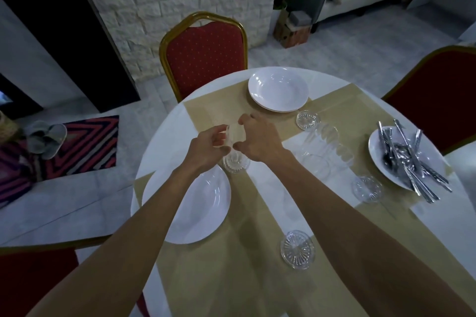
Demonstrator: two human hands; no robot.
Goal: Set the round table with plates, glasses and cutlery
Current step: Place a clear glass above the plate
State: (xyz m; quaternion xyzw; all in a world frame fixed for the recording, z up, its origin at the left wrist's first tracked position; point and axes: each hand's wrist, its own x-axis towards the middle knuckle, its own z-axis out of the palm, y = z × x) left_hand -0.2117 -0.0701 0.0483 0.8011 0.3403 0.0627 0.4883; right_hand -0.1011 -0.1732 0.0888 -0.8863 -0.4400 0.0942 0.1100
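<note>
Both of my hands hold one clear glass just above a cut-glass coaster. My left hand pinches its left side, and my right hand curls round its right side. A white plate lies below my left wrist and another at the far edge. On the right, a third plate carries a pile of cutlery. A row of nested clear glasses lies on its side at the table's middle. All of it sits on the round table, which has a white cloth and crossed beige runners.
Three more glass coasters sit at the far, right and near places. Red chairs with gold frames stand at the far side, at the right and at the near left. A striped rug lies on the floor to the left.
</note>
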